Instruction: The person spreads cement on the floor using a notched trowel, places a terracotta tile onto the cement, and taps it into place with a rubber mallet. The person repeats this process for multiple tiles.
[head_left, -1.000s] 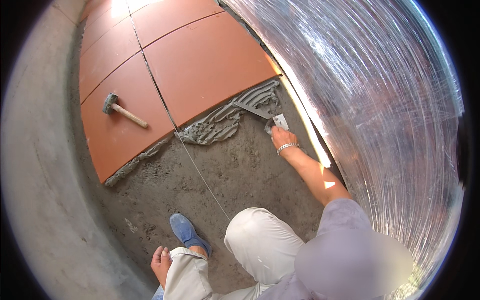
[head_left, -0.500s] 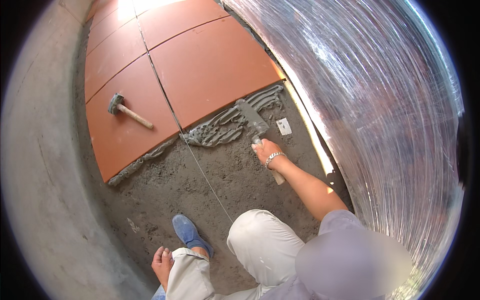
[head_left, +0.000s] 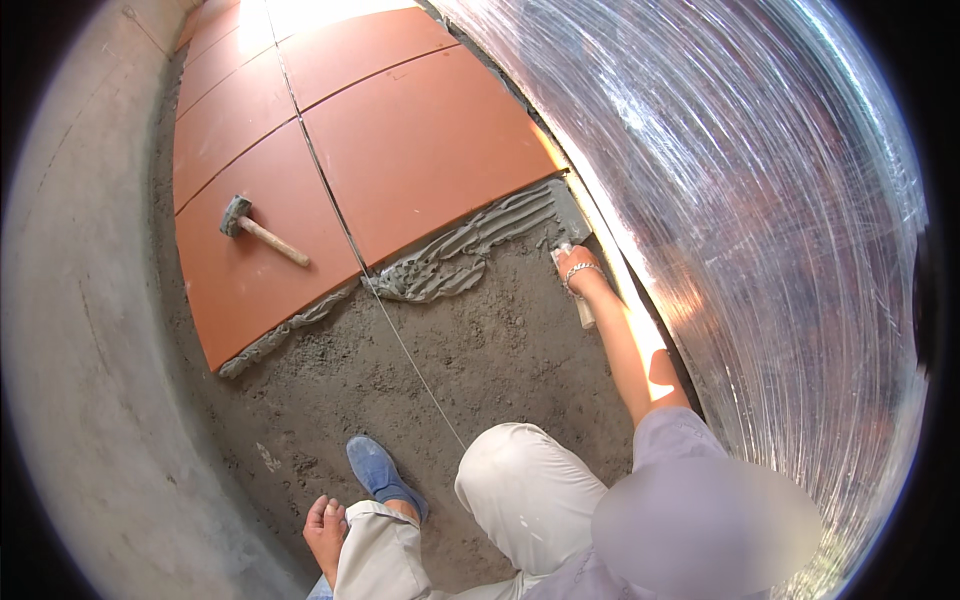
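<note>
My right hand (head_left: 576,265), with a chain bracelet at the wrist, grips a trowel at the floor's right edge; its flat blade (head_left: 569,212) lies against the right end of ridged grey mortar (head_left: 431,270). This mortar runs along the front edge of the orange tiles (head_left: 420,140). My left hand (head_left: 325,528) is low in the view beside my trousered knee, fingers loosely curled with nothing visible in them. A mallet (head_left: 282,244) with a wooden handle lies on the front left tile. A thin string (head_left: 413,369) crosses the bare screed toward me.
A grey concrete wall (head_left: 85,330) curves down the left. A large shiny film-covered surface (head_left: 780,250) fills the right, beside a sunlit strip along the floor's edge. My blue shoe (head_left: 375,467) stands on the rough screed (head_left: 330,400).
My right hand first drew back leftward with the trowel, then moved up and right; the blade now sits at the mortar's right end. My left hand stays where it was.
</note>
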